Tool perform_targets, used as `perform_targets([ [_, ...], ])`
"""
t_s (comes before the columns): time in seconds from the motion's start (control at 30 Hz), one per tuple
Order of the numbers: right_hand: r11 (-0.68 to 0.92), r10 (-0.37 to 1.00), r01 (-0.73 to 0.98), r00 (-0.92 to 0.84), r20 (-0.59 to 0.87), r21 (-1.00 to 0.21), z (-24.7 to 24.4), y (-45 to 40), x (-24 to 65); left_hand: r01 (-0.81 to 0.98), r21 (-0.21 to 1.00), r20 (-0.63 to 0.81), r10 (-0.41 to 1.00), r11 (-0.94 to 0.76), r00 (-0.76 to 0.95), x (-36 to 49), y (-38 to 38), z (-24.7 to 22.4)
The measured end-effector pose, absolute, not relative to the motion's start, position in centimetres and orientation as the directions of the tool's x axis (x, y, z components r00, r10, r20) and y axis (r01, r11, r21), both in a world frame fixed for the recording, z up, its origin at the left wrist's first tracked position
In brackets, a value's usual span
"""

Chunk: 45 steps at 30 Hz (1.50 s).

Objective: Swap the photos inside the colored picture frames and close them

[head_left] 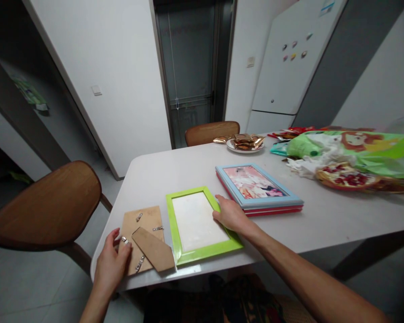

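A lime green picture frame [195, 255] lies on the white table [148, 175], with a blank white area inside it. My right hand [229, 214] grips its right edge, thumb over the border. To its left is a brown backing board [148, 217] with metal clips and a slanted stand leg [153, 249]. My left hand [113, 260] holds the board's left edge, fingers close to a clip. Beyond my right hand sits a stack of frames, a light blue one [230, 179] with a pink picture on top and red ones below.
A plate [245, 150] of gold-wrapped snacks stands at the back. On the right lie a cut pomegranate [348, 176], crumpled tissue [323, 162] and a green plastic bag [380, 159]. Wooden chairs stand at the left [50, 206] and behind the table [210, 133].
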State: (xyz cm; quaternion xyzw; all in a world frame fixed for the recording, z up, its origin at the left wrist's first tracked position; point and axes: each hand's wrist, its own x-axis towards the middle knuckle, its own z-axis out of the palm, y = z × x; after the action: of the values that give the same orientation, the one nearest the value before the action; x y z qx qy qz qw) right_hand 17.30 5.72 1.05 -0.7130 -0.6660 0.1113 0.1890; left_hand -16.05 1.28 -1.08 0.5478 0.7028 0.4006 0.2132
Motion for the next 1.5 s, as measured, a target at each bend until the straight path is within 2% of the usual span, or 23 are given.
perform_targets([
  [0.03,-0.068,0.99,0.863,0.119,0.07,-0.501,1.4,5.7,17.4,0.649,0.759,0.195,0.933,0.053,-0.303,-15.5,1.2,-0.9],
  [0.1,-0.137,0.987,0.674,0.155,-0.043,-0.726,2.2,5.6,17.4,0.643,0.765,0.249,0.934,-0.028,-0.257,-13.7,0.7,-0.4],
  [0.17,-0.192,0.981,0.359,0.088,-0.171,-0.913,3.2,5.1,17.3,0.549,0.826,0.264,0.949,-0.129,-0.174,-10.8,0.0,0.3],
  [0.2,-0.208,0.978,0.201,0.039,-0.205,-0.957,3.7,4.8,17.1,0.513,0.841,0.266,0.956,-0.17,-0.12,-9.0,-0.4,0.7],
  [0.23,-0.21,0.978,0.072,0.002,-0.211,-0.975,4.2,4.5,16.9,0.494,0.842,0.28,0.958,-0.217,-0.056,-7.2,-0.7,1.0],
  [0.3,-0.177,0.984,-0.064,-0.014,-0.177,-0.982,4.9,4.0,16.5,0.487,0.807,0.334,0.938,-0.334,0.089,-3.5,-1.1,1.6],
  [0.37,-0.145,0.989,-0.099,-0.013,-0.144,-0.985,5.5,3.7,16.1,0.483,0.734,0.425,0.877,-0.478,0.224,-0.5,-1.2,2.2],
  [0.47,-0.115,0.993,-0.109,-0.044,-0.111,-0.987,5.7,3.9,16.1,0.486,0.588,0.573,0.757,-0.647,0.314,1.8,-0.9,3.0],
  [0.57,-0.089,0.996,-0.022,-0.025,-0.088,-0.996,5.3,4.6,16.5,0.511,0.528,0.647,0.711,-0.678,0.276,1.2,-0.5,4.2],
  [0.63,-0.064,0.998,0.195,0.027,-0.06,-0.979,4.5,5.1,17.0,0.543,0.596,0.641,0.758,-0.592,0.122,-0.5,-0.4,4.9],
  [0.67,-0.05,0.998,0.346,0.058,-0.032,-0.937,3.9,5.3,17.3,0.543,0.659,0.61,0.792,-0.52,0.018,-1.6,-0.4,5.2],
  [0.73,-0.013,0.994,0.629,0.09,0.057,-0.778,2.6,5.6,17.6,0.489,0.792,0.496,0.852,-0.365,-0.168,-4.1,-0.4,5.2],
  [0.83,0.036,0.985,0.841,0.063,0.163,-0.54,0.7,5.7,17.7,0.408,0.89,0.337,0.895,-0.203,-0.291,-7.6,-0.5,3.8],
  [0.93,0.062,0.978,0.903,0.031,0.207,-0.426,-0.4,5.7,17.6,0.438,0.895,0.248,0.913,-0.088,-0.323,-9.8,-0.9,1.9],
  [1.07,0.064,0.976,0.935,0.014,0.217,-0.35,-0.5,5.8,17.3,0.546,0.838,0.176,0.932,0.028,-0.317,-10.6,-1.5,1.2],
  [1.27,0.084,0.975,0.936,-0.007,0.22,-0.342,-0.4,5.8,17.2,0.437,0.899,0.167,0.949,-0.035,-0.267,-9.8,-1.4,2.4],
  [1.37,0.068,0.977,0.944,0.004,0.215,-0.323,-0.4,5.6,17.1,0.443,0.895,0.18,0.948,-0.047,-0.262,-9.3,-1.0,2.6],
  [1.5,0.137,0.953,0.935,-0.035,0.301,-0.326,0.2,5.1,16.2,0.443,0.893,0.2,0.948,-0.073,-0.247,-9.2,-0.5,2.6],
])
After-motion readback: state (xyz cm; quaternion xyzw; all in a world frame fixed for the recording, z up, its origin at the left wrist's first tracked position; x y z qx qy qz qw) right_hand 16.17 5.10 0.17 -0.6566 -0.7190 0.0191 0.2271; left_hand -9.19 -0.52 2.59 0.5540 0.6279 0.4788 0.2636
